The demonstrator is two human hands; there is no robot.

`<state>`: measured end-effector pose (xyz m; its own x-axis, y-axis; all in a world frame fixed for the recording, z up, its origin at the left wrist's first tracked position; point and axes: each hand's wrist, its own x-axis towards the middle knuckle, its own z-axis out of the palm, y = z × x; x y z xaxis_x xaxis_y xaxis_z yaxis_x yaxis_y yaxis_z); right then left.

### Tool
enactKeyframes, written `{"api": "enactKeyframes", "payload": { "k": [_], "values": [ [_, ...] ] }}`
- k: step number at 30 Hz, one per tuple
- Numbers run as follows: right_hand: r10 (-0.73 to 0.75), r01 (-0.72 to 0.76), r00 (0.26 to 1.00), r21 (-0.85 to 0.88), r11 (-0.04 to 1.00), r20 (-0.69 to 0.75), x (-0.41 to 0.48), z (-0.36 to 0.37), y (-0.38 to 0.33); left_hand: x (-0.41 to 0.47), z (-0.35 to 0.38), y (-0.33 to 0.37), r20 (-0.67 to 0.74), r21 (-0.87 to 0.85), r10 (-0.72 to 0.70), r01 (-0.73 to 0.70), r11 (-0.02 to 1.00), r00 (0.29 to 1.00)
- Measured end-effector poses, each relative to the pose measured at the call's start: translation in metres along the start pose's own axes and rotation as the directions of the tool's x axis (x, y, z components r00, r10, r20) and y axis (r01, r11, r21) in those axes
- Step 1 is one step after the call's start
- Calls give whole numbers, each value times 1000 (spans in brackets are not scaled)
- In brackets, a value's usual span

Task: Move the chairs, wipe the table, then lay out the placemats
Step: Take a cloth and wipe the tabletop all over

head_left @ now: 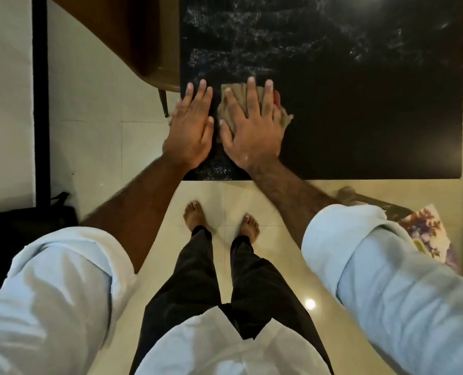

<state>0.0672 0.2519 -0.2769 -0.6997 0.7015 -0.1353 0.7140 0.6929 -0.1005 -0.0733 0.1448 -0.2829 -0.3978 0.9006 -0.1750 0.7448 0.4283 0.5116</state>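
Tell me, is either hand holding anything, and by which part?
Nothing is gripped. The right hand presses flat on the middle of the tan cloth; the left hand rests flat on the black table.

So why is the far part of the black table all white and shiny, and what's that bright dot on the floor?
Head view: light glares off smeary streaks on the glossy black table top; the bright dot is probably a light reflected in the polished pale floor tiles.

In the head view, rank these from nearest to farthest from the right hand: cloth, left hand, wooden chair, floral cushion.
1. cloth, under the right hand.
2. left hand, beside it, leftward.
3. wooden chair, past the table's left edge.
4. floral cushion, far lower right.
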Motion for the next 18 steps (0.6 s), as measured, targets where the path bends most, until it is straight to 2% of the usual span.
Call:
{"api": "enactKeyframes", "payload": {
  "k": [4, 7, 10, 12, 15, 18],
  "values": [
    [-48, 45, 997, 44, 998, 64, -45, 4, -31, -6, -12, -5, -3, -285, 0, -1, 959, 1000],
    [-51, 20, 989, 215, 976, 138, -59, -10, -32, -9, -20, 2, -16, -326, -20, 14, 945, 1000],
    [182, -175, 983, 284, 943, 0, -47, -30, 8, -15, -18, 26, -48, -100, 11, -16, 995, 999],
    [324, -305, 946, 271, 913, -25, -38, -32, 43, -23, 0, 50, 10, 82, 93, -93, 992, 996],
    [308, -306, 951, 170, 937, 12, -31, -18, 72, -36, 31, 74, 85, 265, 116, -134, 955, 990],
    [243, -240, 970, 109, 964, -7, -32, -3, 80, -25, 37, 65, 69, 305, 83, -100, 947, 994]
  ]
}}
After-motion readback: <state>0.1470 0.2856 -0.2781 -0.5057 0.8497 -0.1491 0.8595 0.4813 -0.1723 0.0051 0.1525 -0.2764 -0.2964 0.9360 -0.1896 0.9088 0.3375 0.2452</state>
